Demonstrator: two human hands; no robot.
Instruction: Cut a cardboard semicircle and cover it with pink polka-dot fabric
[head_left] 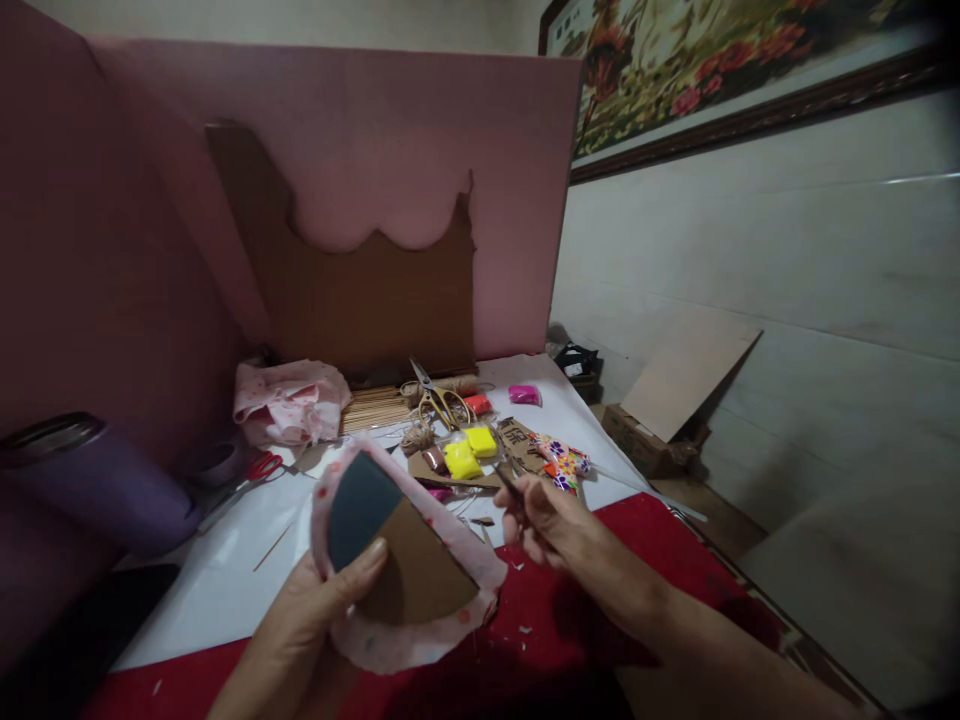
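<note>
My left hand (319, 600) grips a fan-shaped cardboard piece (420, 575) with a dark patch at its top. It lies on pink dotted fabric (405, 645) that sticks out round its edge. The thumb presses on the cardboard. My right hand (544, 520) is closed around a small dark tool (510, 487), perhaps small scissors. Its tip points up and left, just right of the cardboard piece. Both hands hover over a red cloth (570, 620) at the table's near edge.
On white paper (225, 570) lie gold scissors (435, 397), red-handled scissors (255, 470), yellow clay blocks (469, 452), pink and red packets, twine, wooden sticks (375, 408) and bunched pink fabric (289, 400). A cut cardboard sheet (360, 300) leans on pink boards. A purple bottle (97, 480) lies at left.
</note>
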